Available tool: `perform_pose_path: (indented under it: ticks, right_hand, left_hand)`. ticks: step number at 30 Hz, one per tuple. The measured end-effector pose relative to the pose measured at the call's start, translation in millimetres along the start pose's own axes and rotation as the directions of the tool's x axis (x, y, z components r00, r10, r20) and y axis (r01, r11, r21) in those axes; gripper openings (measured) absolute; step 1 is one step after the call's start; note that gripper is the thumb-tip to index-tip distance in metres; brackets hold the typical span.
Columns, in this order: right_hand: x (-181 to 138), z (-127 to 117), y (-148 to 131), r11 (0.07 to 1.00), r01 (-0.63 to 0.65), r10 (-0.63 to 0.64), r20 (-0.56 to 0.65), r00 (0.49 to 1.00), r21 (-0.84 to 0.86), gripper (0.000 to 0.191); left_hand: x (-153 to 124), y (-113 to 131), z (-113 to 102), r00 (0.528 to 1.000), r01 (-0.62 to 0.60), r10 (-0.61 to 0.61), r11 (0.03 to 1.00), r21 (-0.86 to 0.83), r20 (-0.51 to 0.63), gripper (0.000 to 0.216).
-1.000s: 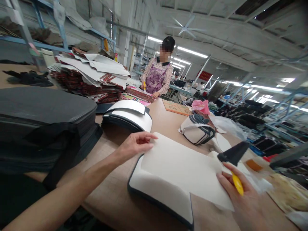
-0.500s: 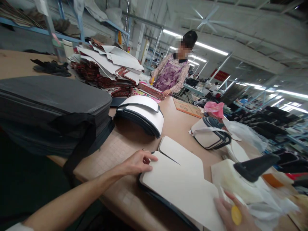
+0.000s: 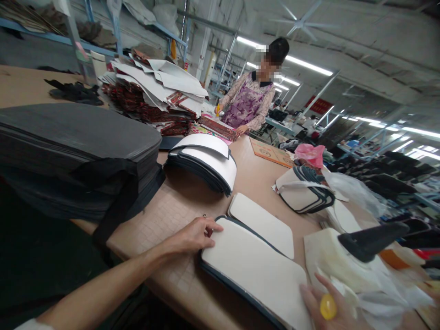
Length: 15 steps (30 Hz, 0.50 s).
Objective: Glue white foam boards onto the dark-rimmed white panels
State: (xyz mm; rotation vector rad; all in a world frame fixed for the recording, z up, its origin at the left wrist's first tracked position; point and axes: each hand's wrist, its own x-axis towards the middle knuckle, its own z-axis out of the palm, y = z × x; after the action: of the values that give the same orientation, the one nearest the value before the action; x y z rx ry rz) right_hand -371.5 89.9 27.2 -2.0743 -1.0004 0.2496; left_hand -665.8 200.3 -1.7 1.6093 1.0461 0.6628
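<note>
A white panel with rounded corners [image 3: 254,266] lies on dark-edged pieces at the front of the table. My left hand [image 3: 201,233] grips its left end, index finger and thumb on the white surface and the other fingers curled. At the panel's right end is my right hand [image 3: 332,300], slightly blurred, fingertips against the edge. A yellow tool handle [image 3: 328,306] is held in that hand, seen end-on; its working end is hidden. Just behind the panel rests a smaller white panel [image 3: 263,224], also with rounded corners.
Curved white-and-dark pieces [image 3: 206,160] are stacked behind my left hand. A thick dark grey stack [image 3: 79,133] stands left. To the right are a bundle of panels [image 3: 304,190] and a whitish container [image 3: 326,252] with a black handle [image 3: 373,240]. A co-worker [image 3: 250,96] stands across the table.
The top white panel has shifted slightly toward me and now lines up with the pieces under it, showing more of the smaller panel. Both hands stay at its ends.
</note>
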Motion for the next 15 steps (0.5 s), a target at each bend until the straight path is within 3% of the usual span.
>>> perform_pose_path:
  ticks: [6,15]
  right_hand:
    - [0,3,9,0.992,0.015,-0.024,0.074,0.997,0.127,0.058]
    - [-1,9,18,0.980,0.128,-0.144,0.102,0.984,0.151,0.042]
  left_hand:
    - [2,9,-1,1.000,-0.006,0.006,1.000,0.018,0.005,0.049]
    - [10,17,-6,0.998,0.057,-0.057,0.998,0.015,0.018,0.046]
